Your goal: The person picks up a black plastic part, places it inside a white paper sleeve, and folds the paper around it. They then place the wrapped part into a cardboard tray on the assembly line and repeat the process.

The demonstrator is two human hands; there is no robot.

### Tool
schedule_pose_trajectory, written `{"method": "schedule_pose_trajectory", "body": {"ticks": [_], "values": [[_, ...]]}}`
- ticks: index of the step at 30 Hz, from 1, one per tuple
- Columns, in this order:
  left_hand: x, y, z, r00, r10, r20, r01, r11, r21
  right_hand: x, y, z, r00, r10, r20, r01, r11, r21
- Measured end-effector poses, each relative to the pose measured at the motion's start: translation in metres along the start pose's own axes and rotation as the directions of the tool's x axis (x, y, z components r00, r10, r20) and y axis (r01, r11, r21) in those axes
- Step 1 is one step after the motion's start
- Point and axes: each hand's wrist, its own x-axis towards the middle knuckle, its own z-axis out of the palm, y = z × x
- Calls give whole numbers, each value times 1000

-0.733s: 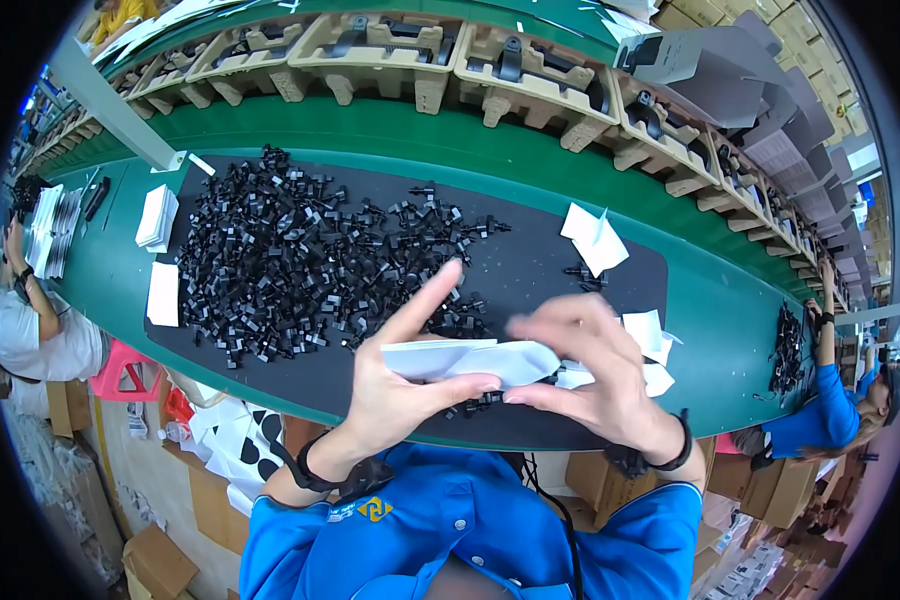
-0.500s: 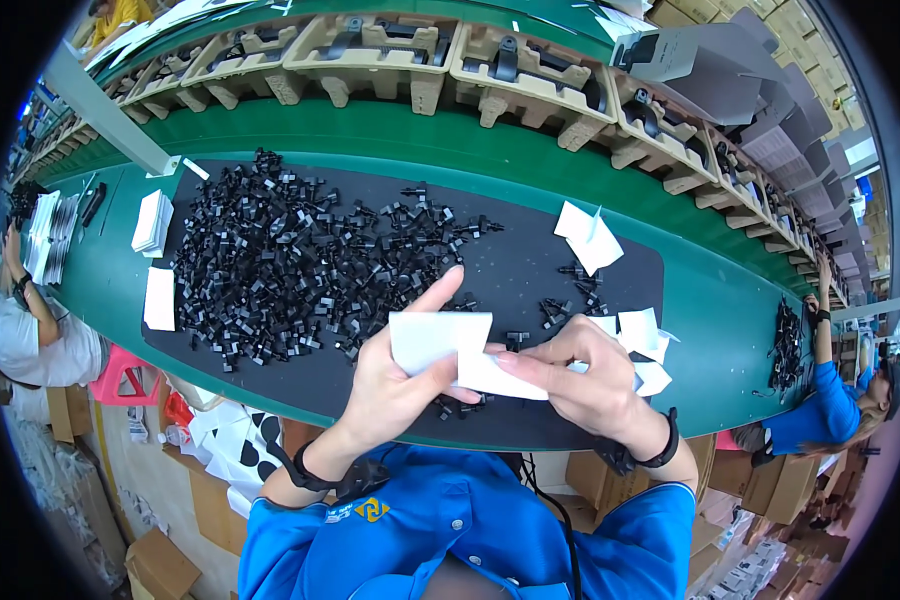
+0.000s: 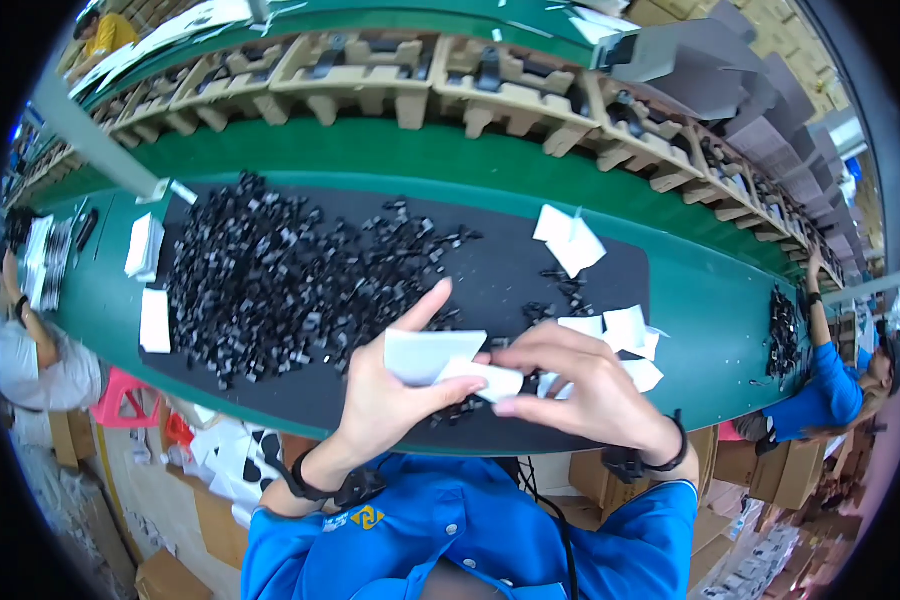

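My left hand [image 3: 378, 398] pinches a folded sheet of white paper [image 3: 432, 352], its thumb laid over the lower fold and its index finger pointing up and away. Around the right end of the same paper, my right hand [image 3: 602, 388] has its fingers and thumb curled. Something small and dark shows between those fingers, too blurred to name. Beyond my hands, a large heap of small black plastic parts [image 3: 270, 270] covers the left of a dark mat [image 3: 515, 215]. More loose white papers [image 3: 625, 330] lie by my right hand, and others [image 3: 570, 240] farther back.
Two stacks of white paper [image 3: 145, 248] [image 3: 155, 320] sit at the mat's left edge. Behind the green table [image 3: 705, 290] runs a row of brown molded trays [image 3: 345, 85] with black items. A co-worker in blue [image 3: 815, 395] sits right; another in white [image 3: 45, 365] sits left.
The paper's right part has gone from flat to curled over. My right fingers have moved from pinching its edge to curving around its end. The view has shifted slightly.
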Motion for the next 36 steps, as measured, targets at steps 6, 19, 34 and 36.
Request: {"method": "schedule_pose_trajectory", "body": {"ticks": [6,19,34,36], "values": [[6,-7,-1,955,223,195,-289,843,454,5,19,-13,970,-224,98,232,970,-69],[43,-6,-35,923,56,-379,-2,990,141,77,204,-258,662,-295,-689,-522,479,-706],[49,-10,-47,919,47,-390,37,978,206,113,262,-273,600,157,-785,-800,89,-593],[43,-9,-47,921,43,-386,51,972,229,111,235,-271,597,258,-760,-794,52,-606]]}}
